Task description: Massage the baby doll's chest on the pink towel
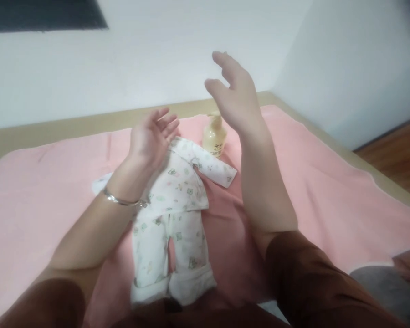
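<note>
My left hand (152, 136) is palm up with its fingers loosely spread and nothing in it, above the neck end of a small printed top (177, 182). Higher up, my right hand (234, 91) is raised, thumb and fingers apart, also holding nothing. Just below and left of its wrist stands a pale yellow pump bottle (214, 139), its top partly covered by that hand. The white baby top lies flat, one sleeve stretched to the right, the other mostly behind my left forearm. Matching pants (187, 241) with turned-up cuffs lie directly below it.
A pink cloth (294, 159) covers most of the bed-like surface, whose beige edge (123, 120) shows along the back. White walls rise behind and at right. A grey item (386, 287) sits at lower right; wooden floor (403, 155) shows beyond the right edge.
</note>
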Motion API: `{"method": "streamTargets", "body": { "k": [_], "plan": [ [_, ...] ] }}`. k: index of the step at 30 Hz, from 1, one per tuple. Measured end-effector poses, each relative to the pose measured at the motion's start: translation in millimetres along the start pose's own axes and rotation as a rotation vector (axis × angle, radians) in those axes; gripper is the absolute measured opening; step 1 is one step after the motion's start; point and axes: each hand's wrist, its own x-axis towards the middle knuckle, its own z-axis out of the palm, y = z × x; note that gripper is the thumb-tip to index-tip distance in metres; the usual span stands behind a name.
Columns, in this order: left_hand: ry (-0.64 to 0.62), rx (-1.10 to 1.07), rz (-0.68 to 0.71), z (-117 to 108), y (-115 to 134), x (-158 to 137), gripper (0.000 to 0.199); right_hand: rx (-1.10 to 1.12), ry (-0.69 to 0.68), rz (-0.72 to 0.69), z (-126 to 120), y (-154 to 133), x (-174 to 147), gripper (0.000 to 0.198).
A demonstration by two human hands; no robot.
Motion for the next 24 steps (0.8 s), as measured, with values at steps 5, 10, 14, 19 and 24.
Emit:
{"method": "streamTargets", "body": {
  "k": [5,10,14,19,24],
  "plan": [
    [-0.357,-0.060,-0.025,33,-8,47,0.056,-0.078,0.006,-0.031,2,4,5,0.052],
    [-0.360,-0.088,-0.017,61,-12,61,0.061,-0.331,-0.071,0.049,14,9,8,0.060],
    [-0.174,-0.030,0.028,64,-3,53,0.059,-0.417,-0.197,0.010,38,13,6,0.056],
    [-0.233,0.020,0.015,42,2,35,0.056,-0.370,-0.114,-0.094,64,28,9,0.056],
    [-0.228,0.089,0.012,25,5,10,0.057,-0.313,-0.113,-0.088,67,43,13,0.065]
  ]
}}
